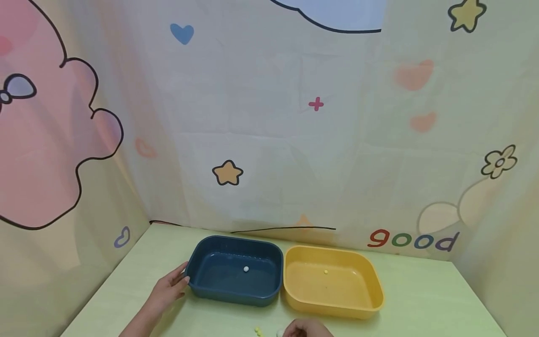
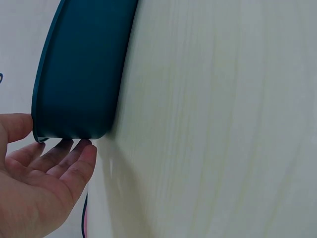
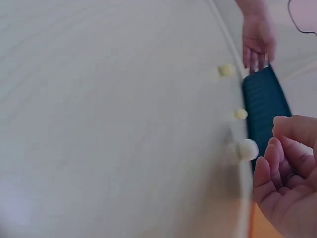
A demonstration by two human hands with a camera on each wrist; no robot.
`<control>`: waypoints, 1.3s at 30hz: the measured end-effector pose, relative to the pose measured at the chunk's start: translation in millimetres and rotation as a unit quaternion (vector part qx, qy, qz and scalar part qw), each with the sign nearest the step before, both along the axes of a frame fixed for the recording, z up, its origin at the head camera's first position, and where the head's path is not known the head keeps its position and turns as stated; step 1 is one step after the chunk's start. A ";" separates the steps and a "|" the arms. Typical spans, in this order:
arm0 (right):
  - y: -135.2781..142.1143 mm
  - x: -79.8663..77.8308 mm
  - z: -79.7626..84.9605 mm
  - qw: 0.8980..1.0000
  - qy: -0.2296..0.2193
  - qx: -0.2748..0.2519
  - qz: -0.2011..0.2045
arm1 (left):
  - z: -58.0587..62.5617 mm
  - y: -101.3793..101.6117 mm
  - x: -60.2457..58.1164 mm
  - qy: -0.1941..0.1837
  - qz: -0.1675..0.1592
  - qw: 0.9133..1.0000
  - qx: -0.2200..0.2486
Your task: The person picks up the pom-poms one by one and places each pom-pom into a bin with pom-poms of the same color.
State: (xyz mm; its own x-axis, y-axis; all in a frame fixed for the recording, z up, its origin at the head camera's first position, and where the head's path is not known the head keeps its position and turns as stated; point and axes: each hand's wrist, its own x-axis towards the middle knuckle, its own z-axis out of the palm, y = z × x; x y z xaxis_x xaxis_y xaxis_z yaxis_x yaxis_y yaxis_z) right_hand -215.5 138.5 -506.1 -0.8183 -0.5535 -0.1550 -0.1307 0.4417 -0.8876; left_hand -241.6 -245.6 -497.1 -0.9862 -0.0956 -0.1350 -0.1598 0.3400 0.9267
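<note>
My left hand [image 1: 166,290] holds the left end of a dark blue plastic bin [image 1: 231,296]. In the left wrist view the thumb is at the rim and the curled fingers [image 2: 74,171] touch the end wall. One small white ball [image 1: 246,269] lies inside this bin. Low in the head view, partly cut off, my right hand [image 1: 305,328] is close to another white ball [image 3: 248,149] on the table. Its fingers are loosely bent, with a gap between thumb and fingertips and nothing seen in them. Small yellow balls [image 1: 258,330] lie left of it.
A yellow bin [image 1: 332,309] stands right beside the blue one, with a tiny yellow ball [image 1: 325,272] on its floor. Both sit on a pale green table [image 1: 425,299]. A printed cloth [image 1: 269,187] hangs behind and along the sides.
</note>
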 end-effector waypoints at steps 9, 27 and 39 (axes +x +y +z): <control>-6.2 -9.4 52.9 0.997 -0.048 -0.044 -0.028 | -0.2 0.8 -0.3 -0.001 0.002 1.000 -0.002; -30.7 -71.5 119.5 0.998 0.008 -0.060 0.001 | -0.9 -0.5 -0.5 -0.003 0.004 1.000 -0.003; -50.1 -110.5 129.7 0.998 0.053 -0.017 0.007 | -0.7 0.1 -0.4 0.002 0.003 1.000 0.005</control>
State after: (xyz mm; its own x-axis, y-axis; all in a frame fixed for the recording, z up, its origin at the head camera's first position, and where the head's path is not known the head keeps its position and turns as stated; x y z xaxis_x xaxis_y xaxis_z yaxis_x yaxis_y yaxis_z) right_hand -326.0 88.4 -376.5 -0.8215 -0.5681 -0.0491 -0.2303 0.4092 -0.8829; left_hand -241.9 -245.6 -497.9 -0.9861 -0.0996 -0.1328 -0.1586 0.3295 0.9307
